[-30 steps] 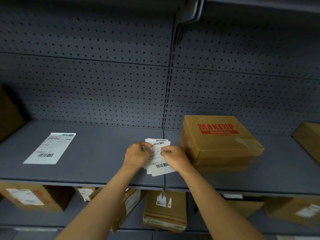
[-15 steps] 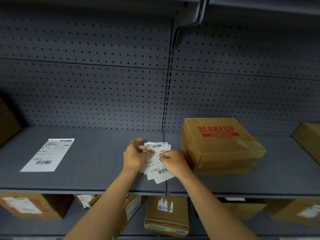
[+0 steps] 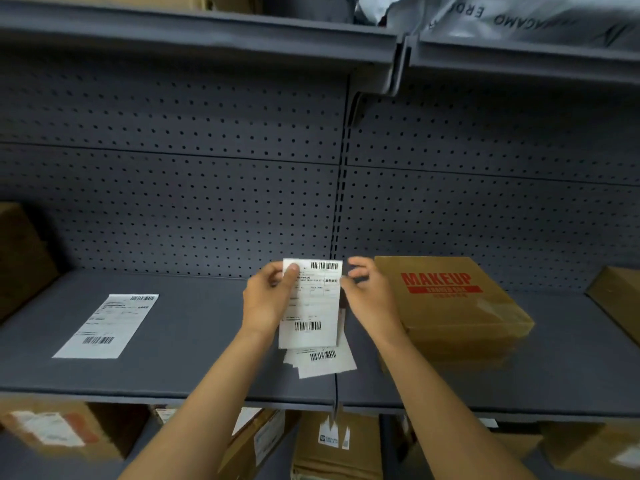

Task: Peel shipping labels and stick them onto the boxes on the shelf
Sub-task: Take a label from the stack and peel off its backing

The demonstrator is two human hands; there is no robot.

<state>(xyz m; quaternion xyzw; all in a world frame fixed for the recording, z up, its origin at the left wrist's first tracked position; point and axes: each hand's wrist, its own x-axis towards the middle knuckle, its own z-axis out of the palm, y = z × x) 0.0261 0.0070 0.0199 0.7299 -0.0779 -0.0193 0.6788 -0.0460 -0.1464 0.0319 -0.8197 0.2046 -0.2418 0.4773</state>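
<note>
My left hand (image 3: pixel 265 303) holds one white shipping label (image 3: pixel 311 306) upright above the grey shelf (image 3: pixel 207 348), thumb pressed on its top left corner. Just right of it is my right hand (image 3: pixel 369 299), fingers apart, with the thumb tip at the label's right edge. Below the held label, a small stack of labels (image 3: pixel 323 362) lies on the shelf near its front edge. A brown cardboard box printed MAKEUP in red (image 3: pixel 450 306) sits on the shelf right beside my right hand. Another single label (image 3: pixel 107 325) lies flat on the shelf at the left.
A perforated grey back panel rises behind the shelf. Brown boxes stand at the far left (image 3: pixel 20 258) and far right (image 3: pixel 616 299) of the shelf. The shelf below holds several labelled cardboard boxes (image 3: pixel 339 445). Grey bags (image 3: pixel 519 15) lie on the shelf above.
The stack that both hands held now lies on the shelf. My left hand has lifted one label upright, and my right hand has opened beside it. The view has tilted upward.
</note>
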